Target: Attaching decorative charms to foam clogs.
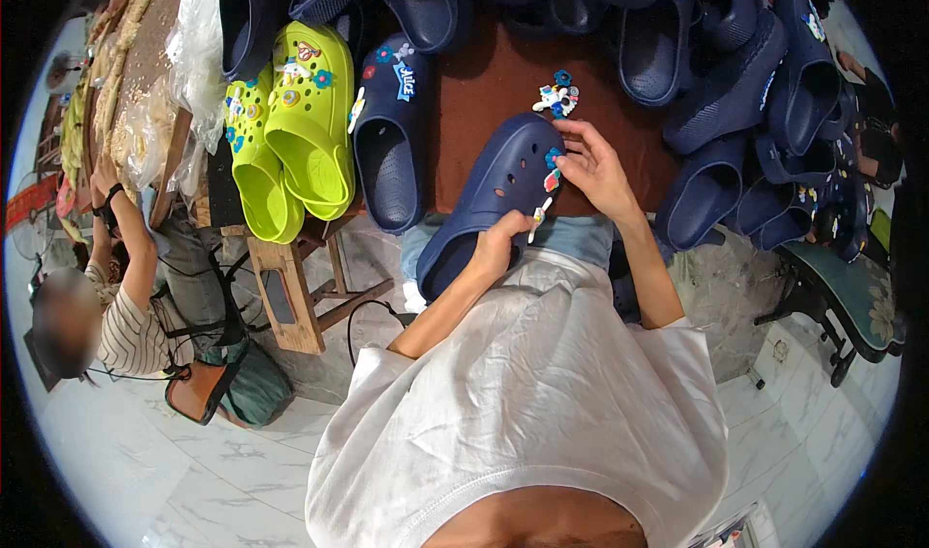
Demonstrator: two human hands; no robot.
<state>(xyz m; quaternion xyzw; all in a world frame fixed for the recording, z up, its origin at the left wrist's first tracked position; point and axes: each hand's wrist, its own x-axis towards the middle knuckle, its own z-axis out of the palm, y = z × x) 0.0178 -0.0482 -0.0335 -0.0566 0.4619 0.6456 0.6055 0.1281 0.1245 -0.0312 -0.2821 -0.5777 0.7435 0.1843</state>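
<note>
A navy clog [501,176] with round holes in its upper is tilted over the table's near edge, toe pointing away. My left hand [498,243] is closed on its side near the heel opening, thumb beside a white charm [540,215]. Bent over the right side of the toe, my right hand [598,173] has its thumb against a blue flower charm [553,155] and a red-and-green charm [552,180] just below it. My right fingertips are partly hidden behind the clog's edge. Just beyond the toe, a small cluster of loose charms [557,95] lies on the brown tabletop [474,79].
Left of the clog stand a decorated navy clog [392,151] and a lime-green pair [310,113] with charms. More navy clogs [726,84] crowd the back and right. A wooden stool [288,296] stands lower left. Another person [135,296] works at far left. An office chair [842,301] is at right.
</note>
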